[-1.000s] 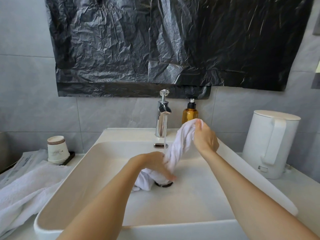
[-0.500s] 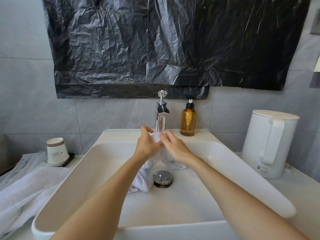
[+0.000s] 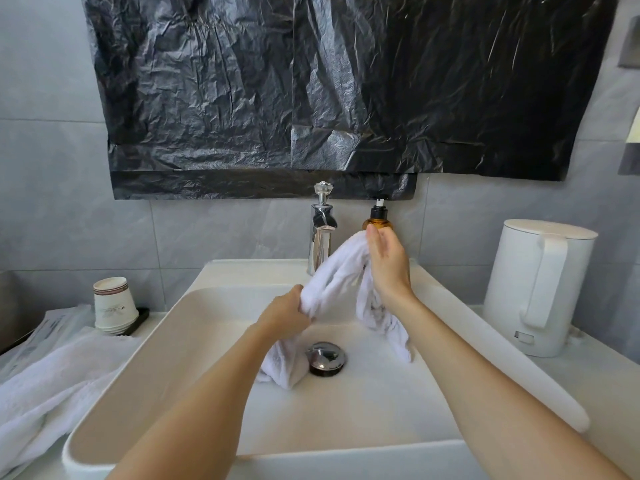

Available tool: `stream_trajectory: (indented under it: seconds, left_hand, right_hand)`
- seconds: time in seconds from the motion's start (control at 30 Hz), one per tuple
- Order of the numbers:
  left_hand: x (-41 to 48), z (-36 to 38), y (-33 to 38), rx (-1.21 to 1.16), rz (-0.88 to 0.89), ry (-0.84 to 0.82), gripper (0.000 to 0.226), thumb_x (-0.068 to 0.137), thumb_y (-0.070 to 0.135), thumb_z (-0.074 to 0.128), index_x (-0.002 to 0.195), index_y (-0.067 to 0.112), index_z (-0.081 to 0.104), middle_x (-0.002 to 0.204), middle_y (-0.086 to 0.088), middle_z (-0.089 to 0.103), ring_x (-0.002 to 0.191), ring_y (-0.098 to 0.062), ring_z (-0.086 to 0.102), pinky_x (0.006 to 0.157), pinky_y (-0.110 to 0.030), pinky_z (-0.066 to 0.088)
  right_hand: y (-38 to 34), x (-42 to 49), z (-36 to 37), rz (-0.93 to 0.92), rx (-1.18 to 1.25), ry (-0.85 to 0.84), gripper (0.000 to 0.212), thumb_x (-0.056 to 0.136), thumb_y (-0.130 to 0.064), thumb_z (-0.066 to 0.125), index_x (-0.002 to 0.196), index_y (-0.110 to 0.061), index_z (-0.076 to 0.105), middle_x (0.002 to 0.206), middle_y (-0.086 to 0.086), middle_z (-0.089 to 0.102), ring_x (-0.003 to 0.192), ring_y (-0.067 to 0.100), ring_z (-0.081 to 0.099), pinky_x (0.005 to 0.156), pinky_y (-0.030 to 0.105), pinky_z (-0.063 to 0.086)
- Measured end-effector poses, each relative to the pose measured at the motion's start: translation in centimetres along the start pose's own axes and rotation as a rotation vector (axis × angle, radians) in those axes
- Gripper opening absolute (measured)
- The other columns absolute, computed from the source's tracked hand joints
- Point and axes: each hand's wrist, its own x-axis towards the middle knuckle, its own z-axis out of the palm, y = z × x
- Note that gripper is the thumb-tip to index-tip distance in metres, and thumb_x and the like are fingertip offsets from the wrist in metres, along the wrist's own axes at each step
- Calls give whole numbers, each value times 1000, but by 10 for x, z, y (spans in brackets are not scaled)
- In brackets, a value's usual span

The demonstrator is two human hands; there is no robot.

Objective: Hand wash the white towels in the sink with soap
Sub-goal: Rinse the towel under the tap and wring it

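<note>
The white towel [image 3: 341, 268] hangs in an arch over the sink [image 3: 346, 427], just in front of the faucet [image 3: 322, 233]. The left hand [image 3: 287, 311] grips its lower part with curled fingers, in front of the faucet and a little to the left. The towel end below this hand rests in the basin beside the drain plug [image 3: 325, 358]. The right hand [image 3: 388, 268] pinches the top fold, just right of the faucet, before the amber soap bottle [image 3: 376, 221]. A second towel [image 3: 52, 382] lies on the bench [image 3: 609, 386] far left of the faucet. The stacked paper cups [image 3: 112, 304], also to the left, carry a print too small to read.
</note>
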Motion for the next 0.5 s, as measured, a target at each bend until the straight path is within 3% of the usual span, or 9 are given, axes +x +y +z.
stream_trajectory:
  seconds: [0.07, 0.13, 0.2, 0.27, 0.33, 0.4, 0.5]
  left_hand:
    - [4, -7, 3, -201, -38, 109, 22, 91, 13, 52, 112, 11, 46, 111, -14, 60, 97, -29, 55, 77, -31, 41]
    - [7, -14, 10, -504, -86, 209, 19, 89, 6, 52, 107, 10, 48, 103, -11, 59, 93, -26, 53, 75, -31, 40]
    - [6, -21, 17, -731, -113, 245, 21, 87, 0, 50, 107, 7, 51, 95, -9, 58, 85, -22, 55, 69, -29, 43]
    - [4, -23, 20, -832, -128, 217, 22, 87, -2, 46, 107, 3, 53, 90, -10, 59, 75, -16, 55, 61, -25, 45]
    - [2, -25, 24, -927, -135, 182, 34, 77, 6, 49, 109, -3, 57, 89, -13, 63, 78, -21, 60, 63, -26, 49]
    - [1, -26, 27, -1038, -130, 176, 51, 61, 14, 47, 106, -4, 62, 89, -15, 67, 87, -27, 64, 73, -30, 52]
    - [0, -27, 36, -1152, -117, 143, 16, 77, 2, 50, 86, 1, 63, 82, -12, 65, 88, -24, 61, 77, -29, 49]
  right_hand:
    - [9, 1, -3, 81, -67, -8, 30, 101, -37, 41, 85, -13, 47, 69, -8, 45, 64, 6, 44, 55, 16, 33]
    - [25, 0, -4, 211, -206, -47, 29, 101, -40, 40, 96, -13, 48, 81, -3, 54, 77, 14, 52, 63, 25, 38]
    - [38, -4, -1, 292, -313, -185, 24, 102, -34, 41, 112, -14, 48, 109, 6, 60, 97, 24, 55, 76, 30, 40]
    - [39, -14, 11, 285, -278, -404, 34, 103, -31, 37, 132, -16, 46, 134, 7, 52, 119, 23, 50, 91, 27, 37]
    - [30, -27, 25, 305, -235, -572, 48, 103, -46, 28, 142, -24, 41, 146, 1, 44, 133, 21, 42, 108, 32, 32]
    - [22, -34, 33, 317, -242, -609, 57, 99, -59, 20, 145, -30, 38, 149, 2, 41, 136, 23, 38, 114, 39, 28]
    - [12, -36, 34, 331, -258, -536, 63, 98, -60, 17, 142, -23, 43, 144, 10, 47, 131, 28, 44, 108, 37, 32]
